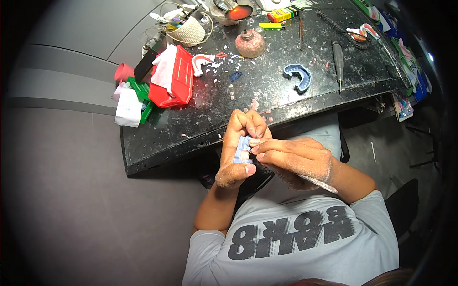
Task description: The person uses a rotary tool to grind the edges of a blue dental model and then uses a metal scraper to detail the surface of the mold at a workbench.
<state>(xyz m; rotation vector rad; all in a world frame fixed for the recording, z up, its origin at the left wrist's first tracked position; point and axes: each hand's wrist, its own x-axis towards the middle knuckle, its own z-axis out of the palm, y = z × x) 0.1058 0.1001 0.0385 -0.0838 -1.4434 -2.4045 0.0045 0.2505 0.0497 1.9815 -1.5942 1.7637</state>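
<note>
Just off the bench's front edge, my left hand (232, 152) is closed around a small blue-grey dental model (242, 151) with whitish tooth shapes on it. Its thumb presses the near end while the fingers curl round the far end. From the right, my right hand (298, 157) reaches across with its fingertips against the model. It is closed on a slim pale-handled tool (318, 183), whose rear end sticks out below the wrist; the fingers hide its working tip. White dust coats the right hand.
On the black bench (210, 124) lie a blue horseshoe-shaped piece (304, 78), a grey-handled screwdriver-like tool (338, 59) and pale scraps. A crusted spirit burner (250, 45), a yellow-green lighter (271, 26), a red tissue box (183, 76), a denture model (200, 63) and a woven basket (188, 33) stand farther back.
</note>
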